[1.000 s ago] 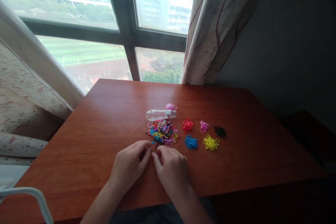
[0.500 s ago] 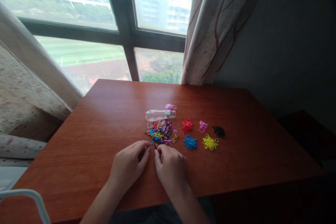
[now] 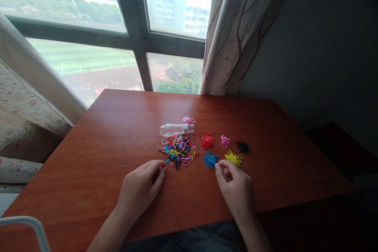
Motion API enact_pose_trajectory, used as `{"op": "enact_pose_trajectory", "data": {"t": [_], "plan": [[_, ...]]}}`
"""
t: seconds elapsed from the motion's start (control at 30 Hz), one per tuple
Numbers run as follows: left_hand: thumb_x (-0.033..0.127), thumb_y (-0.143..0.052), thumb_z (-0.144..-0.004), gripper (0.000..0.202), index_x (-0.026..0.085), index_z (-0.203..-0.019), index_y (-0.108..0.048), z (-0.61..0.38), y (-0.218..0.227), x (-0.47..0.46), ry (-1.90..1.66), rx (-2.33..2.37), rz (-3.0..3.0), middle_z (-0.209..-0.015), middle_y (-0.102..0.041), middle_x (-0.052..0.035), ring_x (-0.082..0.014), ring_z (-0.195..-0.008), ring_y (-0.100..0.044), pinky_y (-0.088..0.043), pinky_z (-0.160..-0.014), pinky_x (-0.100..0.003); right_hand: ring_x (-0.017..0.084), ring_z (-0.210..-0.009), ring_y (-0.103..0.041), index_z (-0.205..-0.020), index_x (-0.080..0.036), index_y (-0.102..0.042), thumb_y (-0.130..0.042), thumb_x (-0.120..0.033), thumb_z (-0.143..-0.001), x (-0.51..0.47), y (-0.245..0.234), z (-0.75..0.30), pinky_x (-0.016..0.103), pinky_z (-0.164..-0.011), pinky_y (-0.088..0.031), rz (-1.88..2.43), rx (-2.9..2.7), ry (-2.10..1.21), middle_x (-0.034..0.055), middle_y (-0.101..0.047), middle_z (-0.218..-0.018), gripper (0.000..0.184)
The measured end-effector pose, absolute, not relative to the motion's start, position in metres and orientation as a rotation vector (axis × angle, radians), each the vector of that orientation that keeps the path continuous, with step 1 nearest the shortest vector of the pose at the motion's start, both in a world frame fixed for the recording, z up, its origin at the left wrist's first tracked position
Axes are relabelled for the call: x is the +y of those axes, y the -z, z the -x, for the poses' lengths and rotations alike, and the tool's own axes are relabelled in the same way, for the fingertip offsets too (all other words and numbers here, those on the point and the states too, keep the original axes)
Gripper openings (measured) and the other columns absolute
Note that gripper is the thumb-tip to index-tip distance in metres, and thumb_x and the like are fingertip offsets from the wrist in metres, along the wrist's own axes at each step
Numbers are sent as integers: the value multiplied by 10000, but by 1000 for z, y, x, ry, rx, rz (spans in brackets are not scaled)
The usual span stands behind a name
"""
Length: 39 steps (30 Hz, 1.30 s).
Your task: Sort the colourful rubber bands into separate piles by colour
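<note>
On the bench (image 3: 97,134), the bottle (image 3: 171,129) lies behind the band pile (image 3: 178,150); beside that, five heaps (image 3: 209,159) lie towards the right edge.

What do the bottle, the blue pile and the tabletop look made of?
Bottle: clear, shiny, likely plastic, possibly glass; see-through with highlights. Blue pile: probably rubbery, finish unclear; thin bent loops. Tabletop: wood or wood-look laminate, satin; reddish grain, soft glare.

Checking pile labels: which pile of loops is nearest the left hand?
The mixed-colour pile, just beyond the left hand. It's the largest and leftmost; the red, pink, black, blue and yellow piles are each one colour.
</note>
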State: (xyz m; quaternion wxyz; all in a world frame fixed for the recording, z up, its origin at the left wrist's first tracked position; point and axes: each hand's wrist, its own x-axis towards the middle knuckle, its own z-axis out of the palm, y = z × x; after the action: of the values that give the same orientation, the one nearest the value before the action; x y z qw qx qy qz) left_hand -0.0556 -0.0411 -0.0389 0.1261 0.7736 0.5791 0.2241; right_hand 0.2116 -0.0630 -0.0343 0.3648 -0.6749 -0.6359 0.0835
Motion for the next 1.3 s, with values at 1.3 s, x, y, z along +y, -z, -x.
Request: {"op": "enact_pose_trajectory", "data": {"t": [1.3], "plan": [[354,-463,-931,232,243,-936,-668,55,37,-40,-594,1708,-2337,-920,-756,-4,-186,-810,-712,-497,-652,-261,179,-532,-552,-955,-207,-681,-473,-439,-829,2,58,-368,276,-554,-353,2081,-1654,-87,3,-587,-579,336]]}}
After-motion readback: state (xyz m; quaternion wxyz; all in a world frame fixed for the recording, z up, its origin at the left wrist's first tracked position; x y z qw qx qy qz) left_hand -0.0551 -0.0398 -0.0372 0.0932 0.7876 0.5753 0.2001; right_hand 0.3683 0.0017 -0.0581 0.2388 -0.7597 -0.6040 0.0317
